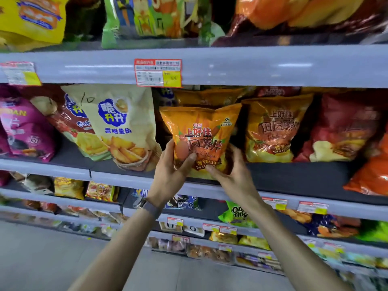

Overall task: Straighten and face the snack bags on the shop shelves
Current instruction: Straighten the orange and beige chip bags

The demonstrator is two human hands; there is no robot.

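**Item:** orange Oishi potato-chip bag (199, 139), hot and spicy flavour.

**Location:** middle shelf (294, 181), front of its row, base at the shelf's front edge. It sits between the cream potato-wedge bag (123, 127) and a matching orange bag (273, 131), with more orange bags behind it.

**Attitude:** near upright, print outward, top leaning slightly to the right.

**Left hand** (172, 166): clamped on the bag's lower left edge, thumb across the front, fingers hidden behind.

**Right hand** (233, 171): clamped on the lower right corner, thumb on the front, fingers wrapped round the side.

**Step in hand, as judged:** seating and squaring this bag at the front of the row.

**Handling notes:**
- The bag looks air-filled and slippery, so grip lightly to avoid crushing the chips.
- Set the base flat just behind the shelf lip.
- Level the top seam with the neighbour's and turn the label square to the aisle.
- Keep it clear of the cream bag, which leans toward the gap.
- Let go one hand at a time and check that the bag stands alone.
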